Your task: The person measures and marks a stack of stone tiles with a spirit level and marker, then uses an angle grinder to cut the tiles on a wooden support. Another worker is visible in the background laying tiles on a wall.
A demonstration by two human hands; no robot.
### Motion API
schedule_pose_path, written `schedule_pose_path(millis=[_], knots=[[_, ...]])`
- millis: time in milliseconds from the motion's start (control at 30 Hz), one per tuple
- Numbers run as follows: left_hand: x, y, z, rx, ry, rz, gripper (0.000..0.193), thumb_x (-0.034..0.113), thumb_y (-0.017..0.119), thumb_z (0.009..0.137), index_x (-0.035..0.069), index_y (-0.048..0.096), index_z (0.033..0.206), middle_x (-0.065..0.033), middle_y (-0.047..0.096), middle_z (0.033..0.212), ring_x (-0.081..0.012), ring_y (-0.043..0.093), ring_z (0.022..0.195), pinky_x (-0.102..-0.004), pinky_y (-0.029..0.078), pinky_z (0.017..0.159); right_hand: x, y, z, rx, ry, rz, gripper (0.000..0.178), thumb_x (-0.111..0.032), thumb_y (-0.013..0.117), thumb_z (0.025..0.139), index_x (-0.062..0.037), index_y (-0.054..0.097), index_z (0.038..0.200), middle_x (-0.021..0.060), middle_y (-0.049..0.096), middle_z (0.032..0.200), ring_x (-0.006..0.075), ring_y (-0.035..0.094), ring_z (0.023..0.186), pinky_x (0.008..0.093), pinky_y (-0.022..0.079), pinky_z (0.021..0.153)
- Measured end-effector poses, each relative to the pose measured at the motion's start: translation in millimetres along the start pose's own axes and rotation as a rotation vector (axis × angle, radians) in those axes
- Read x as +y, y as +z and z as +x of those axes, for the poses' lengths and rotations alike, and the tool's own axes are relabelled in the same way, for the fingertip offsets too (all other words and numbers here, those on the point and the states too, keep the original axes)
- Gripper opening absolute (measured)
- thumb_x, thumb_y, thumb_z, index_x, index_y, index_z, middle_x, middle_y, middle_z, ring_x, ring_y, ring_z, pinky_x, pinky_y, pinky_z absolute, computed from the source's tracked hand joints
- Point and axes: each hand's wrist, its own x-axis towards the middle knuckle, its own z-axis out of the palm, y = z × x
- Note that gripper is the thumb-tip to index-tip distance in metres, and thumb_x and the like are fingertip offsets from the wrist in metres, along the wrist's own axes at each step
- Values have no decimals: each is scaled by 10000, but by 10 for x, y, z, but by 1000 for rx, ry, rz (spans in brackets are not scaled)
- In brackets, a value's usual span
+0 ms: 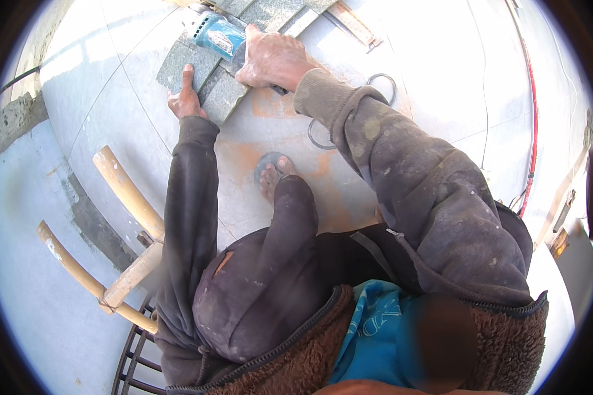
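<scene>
My right hand (273, 59) is wrapped around a blue handheld power tool (219, 36) with a vented motor housing, whose blade or disc I cannot see. The tool lies over greenish-grey stone tiles (224, 97) near the top of the view. At the tiles' left edge, my left hand (186, 102) grips a stone tile (194, 60), thumb on top and the other fingers mostly hidden beneath. More grey tiles (270, 13) lie just beyond the tool.
Bamboo poles (128, 187) with a crosspiece stand at my left, above a dark metal grate (138, 352). Black cable loops (383, 80) lie near my right forearm. A wooden strip (352, 25) lies beyond, and a red hose (532, 125) runs along the right. My sandalled foot (270, 174) is below the tiles.
</scene>
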Motion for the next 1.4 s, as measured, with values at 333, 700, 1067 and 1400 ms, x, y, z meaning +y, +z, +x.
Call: schedule_pose_path(millis=[333,700,1067,1400], knots=[[-41,-18,43,18,7,6,1069,256,900,706,-207,223,1391,-270,574,1209,-307,640,1022,-388,521,939,37,-13,-89,18,-11,-12,566,-314,769,702,-33,555,1144,225,700,993,371,690,998,449,534,908],[-20,0,4,17,17,15,1015,266,898,708,-200,288,1372,-261,581,1215,-307,641,1020,-389,522,937,-34,-29,-45,32,-31,-11,534,-235,726,709,30,545,1136,243,705,948,377,705,949,437,547,865],[-64,-47,48,-7,23,-5,842,227,878,738,-139,409,1334,-224,608,1193,-283,655,990,-376,553,879,-134,-17,99,39,-56,-27,562,-222,717,719,47,538,1178,220,707,966,343,705,976,409,550,868],[-42,-16,31,31,15,23,909,246,893,718,-171,374,1337,-231,617,1174,-288,650,989,-373,536,904,-253,-39,241,20,-16,-58,649,-307,750,732,22,534,1247,183,707,1050,304,695,1032,379,534,912]])
